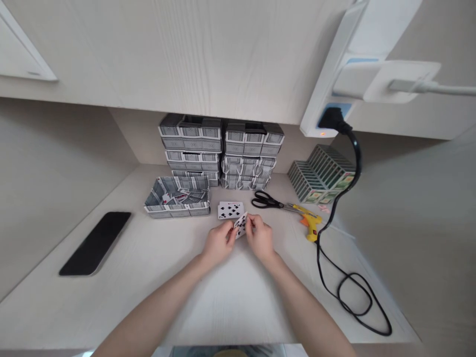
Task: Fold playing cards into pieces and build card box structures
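Note:
A playing card (241, 224) with black pips is held tilted above the white desk. My left hand (218, 241) pinches its left side between thumb and fingers. My right hand (260, 236) has its fingers closed on the card's right edge. Just behind the hands, a few cards lie face up, with a seven of spades (229, 210) on top. Left of them stands an open box made of cards (178, 213), with loose cards (183, 195) inside.
Card boxes (192, 145) are stacked at the back beside more boxes (254, 143). Black scissors (265, 200), a yellow glue gun (312, 223), green card packs (316, 173) and a black cable (344, 297) lie right. A dark phone (94, 243) is left. A power strip (330, 84) hangs above.

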`<state>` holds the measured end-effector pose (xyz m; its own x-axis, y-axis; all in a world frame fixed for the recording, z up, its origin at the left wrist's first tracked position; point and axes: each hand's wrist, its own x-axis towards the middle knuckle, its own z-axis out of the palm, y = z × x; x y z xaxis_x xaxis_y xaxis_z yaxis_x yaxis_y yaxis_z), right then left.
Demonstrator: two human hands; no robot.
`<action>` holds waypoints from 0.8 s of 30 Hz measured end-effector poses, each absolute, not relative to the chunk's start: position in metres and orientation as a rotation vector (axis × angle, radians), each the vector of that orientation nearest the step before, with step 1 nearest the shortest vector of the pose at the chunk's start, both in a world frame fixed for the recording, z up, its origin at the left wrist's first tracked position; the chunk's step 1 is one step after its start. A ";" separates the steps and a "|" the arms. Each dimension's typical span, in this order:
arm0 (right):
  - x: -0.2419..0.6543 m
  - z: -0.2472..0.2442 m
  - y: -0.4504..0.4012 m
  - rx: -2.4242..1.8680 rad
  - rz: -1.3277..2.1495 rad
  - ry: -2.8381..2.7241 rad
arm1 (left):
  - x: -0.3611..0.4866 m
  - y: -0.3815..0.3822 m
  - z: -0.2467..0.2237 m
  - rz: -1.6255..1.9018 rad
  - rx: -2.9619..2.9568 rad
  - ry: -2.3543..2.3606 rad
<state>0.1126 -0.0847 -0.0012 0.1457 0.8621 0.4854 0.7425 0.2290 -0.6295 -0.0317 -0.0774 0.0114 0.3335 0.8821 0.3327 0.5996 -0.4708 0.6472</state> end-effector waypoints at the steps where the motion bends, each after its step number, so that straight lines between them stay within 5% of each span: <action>1: 0.112 -0.001 -0.085 -1.545 0.165 -1.607 | -0.031 -0.077 0.011 0.934 2.163 1.305; 10: 0.120 0.004 -0.076 -1.324 0.610 -1.542 | -0.035 -0.064 0.006 1.025 1.937 1.382; 20: 0.117 0.001 -0.081 -1.609 0.262 -1.719 | -0.031 -0.075 0.012 0.933 2.077 1.297; 24: 0.118 0.003 -0.079 -1.496 0.367 -1.631 | -0.033 -0.071 0.014 0.967 2.049 1.439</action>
